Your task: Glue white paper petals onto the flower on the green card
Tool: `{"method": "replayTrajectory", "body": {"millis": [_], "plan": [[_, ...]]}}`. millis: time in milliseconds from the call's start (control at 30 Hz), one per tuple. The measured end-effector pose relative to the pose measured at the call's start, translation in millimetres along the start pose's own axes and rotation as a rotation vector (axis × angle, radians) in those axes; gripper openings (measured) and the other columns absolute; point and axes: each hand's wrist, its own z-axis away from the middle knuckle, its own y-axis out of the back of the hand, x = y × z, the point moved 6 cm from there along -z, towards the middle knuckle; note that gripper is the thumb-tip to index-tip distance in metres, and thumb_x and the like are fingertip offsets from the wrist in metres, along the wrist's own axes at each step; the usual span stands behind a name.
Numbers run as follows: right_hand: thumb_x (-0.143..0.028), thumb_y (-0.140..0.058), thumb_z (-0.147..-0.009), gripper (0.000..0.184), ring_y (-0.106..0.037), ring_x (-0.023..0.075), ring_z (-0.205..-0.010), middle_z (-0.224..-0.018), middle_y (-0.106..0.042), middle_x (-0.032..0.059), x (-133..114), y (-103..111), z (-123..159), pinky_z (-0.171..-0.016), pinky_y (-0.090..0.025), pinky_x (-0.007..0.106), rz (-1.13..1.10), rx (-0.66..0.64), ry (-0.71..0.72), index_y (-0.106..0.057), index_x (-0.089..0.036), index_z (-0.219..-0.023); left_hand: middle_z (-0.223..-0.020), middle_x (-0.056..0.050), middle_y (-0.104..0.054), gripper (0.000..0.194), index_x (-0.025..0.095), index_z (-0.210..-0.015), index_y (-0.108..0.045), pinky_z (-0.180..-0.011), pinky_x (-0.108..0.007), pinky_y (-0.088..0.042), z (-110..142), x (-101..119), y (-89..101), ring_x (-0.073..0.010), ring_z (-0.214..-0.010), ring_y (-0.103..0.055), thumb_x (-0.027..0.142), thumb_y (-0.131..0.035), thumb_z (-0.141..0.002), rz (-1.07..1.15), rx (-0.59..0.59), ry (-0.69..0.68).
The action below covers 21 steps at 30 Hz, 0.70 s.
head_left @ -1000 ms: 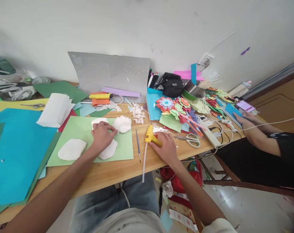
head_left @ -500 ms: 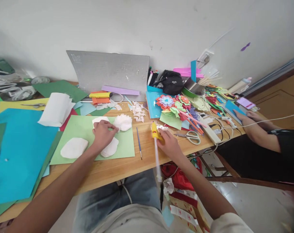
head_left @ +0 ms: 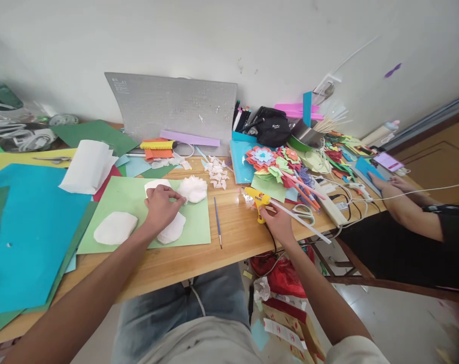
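In the head view, my right hand [head_left: 278,222] is closed round the handle of a yellow hot glue gun [head_left: 258,198], just above the wooden table. A long white glue stick [head_left: 299,220] sticks out of its back toward the lower right. My left hand [head_left: 162,205] hovers over a light green sheet [head_left: 138,194]. Its thumb and forefinger pinch the left edge of a ruffled white paper flower [head_left: 194,189]. Around that hand lie white paper pieces: a rounded one [head_left: 115,228] at left, another [head_left: 172,230] partly under the wrist.
A thin blue paintbrush [head_left: 218,222] lies between my hands. Scissors [head_left: 304,214] rest partly behind the glue stick. Paper flowers [head_left: 262,156], white scraps [head_left: 217,172] and a power strip [head_left: 330,210] stand beyond. At right, a co-worker's hands [head_left: 384,183] hold blue paper.
My right hand has lifted and turned the glue gun, so its nozzle points left and the glue stick has swung from hanging downward to the right. My left hand stays by the flower.
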Motion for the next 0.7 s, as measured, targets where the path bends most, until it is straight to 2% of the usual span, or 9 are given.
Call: {"method": "replayTrajectory", "body": {"millis": [167, 333, 567, 700], "plan": [[-0.044, -0.064, -0.077, 0.043, -0.067, 0.0226, -0.082, -0.1, -0.071, 0.011, -3.7, -0.3, 2.5, -0.074, -0.057, 0.038, 0.238, 0.014, 0.068, -0.065, -0.015, -0.109, -0.111, -0.008, -0.06, 0.021, 0.022, -0.074, -0.071, -0.096, -0.047, -0.037, -0.9, -2.2, -1.2, -0.0346, -0.119, -0.042, 0.041, -0.062, -0.074, 0.004, 0.014, -0.008], [-0.052, -0.067, -0.074, 0.051, -0.066, 0.0222, -0.079, -0.098, -0.071, 0.0098, -6.4, 2.3, 0.5, -0.07, -0.055, 0.037, 0.262, 0.017, 0.092, -0.063, -0.017, -0.112, -0.109, -0.007, -0.061, 0.02, 0.023, -0.072, -0.072, -0.095, -0.047, -0.037, -1.5, -2.4, -1.9, -0.0337, -0.119, -0.043, 0.041, -0.062, -0.074, 0.009, 0.0, 0.011], [-0.06, -0.067, -0.07, 0.049, -0.062, 0.0224, -0.073, -0.084, -0.07, 0.0083, -10.0, 6.3, 7.1, -0.07, -0.047, 0.037, 0.424, 0.01, 0.085, -0.067, -0.015, -0.091, -0.112, -0.008, -0.059, 0.021, 0.022, -0.073, -0.071, -0.099, -0.045, -0.034, 0.0, -1.4, 1.2, -0.0327, -0.121, -0.042, 0.042, -0.062, -0.074, 0.046, 0.003, 0.013], [-0.059, -0.065, -0.071, 0.05, -0.062, 0.0216, -0.075, -0.088, -0.07, 0.0076, -11.3, 2.1, 7.4, -0.073, -0.046, 0.037, 0.39, -0.043, 0.064, -0.067, -0.015, -0.096, -0.112, -0.008, -0.059, 0.021, 0.021, -0.072, -0.07, -0.1, -0.046, -0.033, 0.5, 1.5, 3.2, -0.0335, -0.121, -0.042, 0.04, -0.062, -0.073, 0.043, -0.002, 0.021]]}}
